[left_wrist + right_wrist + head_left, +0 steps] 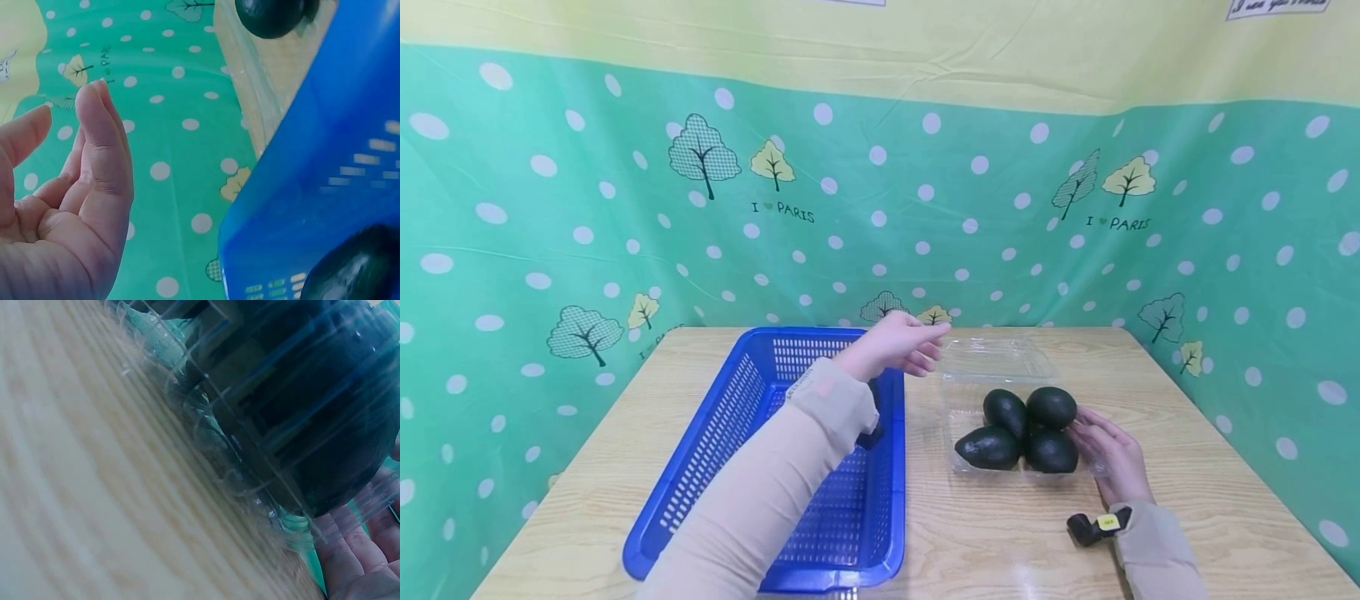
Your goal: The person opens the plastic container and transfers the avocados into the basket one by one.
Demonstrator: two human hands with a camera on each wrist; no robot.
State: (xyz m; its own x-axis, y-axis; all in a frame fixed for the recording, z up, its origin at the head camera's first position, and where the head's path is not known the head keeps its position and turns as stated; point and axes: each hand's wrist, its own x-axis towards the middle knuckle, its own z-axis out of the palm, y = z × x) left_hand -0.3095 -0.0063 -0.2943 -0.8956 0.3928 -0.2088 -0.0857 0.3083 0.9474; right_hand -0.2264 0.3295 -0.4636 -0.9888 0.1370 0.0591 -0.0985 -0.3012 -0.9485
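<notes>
My left hand (pixel 901 343) hovers over the far right corner of the blue basket (pixel 898 508), fingers loosely bent and holding nothing. In the left wrist view the same hand (pixel 69 206) has its thumb apart from the fingers. Across from it, several dark green avocados (pixel 988 448) sit together in a clear plastic box (pixel 961 421) whose lid (pixel 996 358) is folded back. My right hand (pixel 1116 454) rests its relaxed fingers against the box's right side. Through the clear wall, the right wrist view shows an avocado (pixel 312 425) close to the fingers (pixel 356 544).
Another avocado (pixel 356 269) lies inside the basket in the left wrist view; the left sleeve (pixel 775 483) covers much of the basket from above. Both containers stand on a wood-grain table (pixel 985 542). A green dotted cloth (pixel 880 242) hangs behind and at both sides.
</notes>
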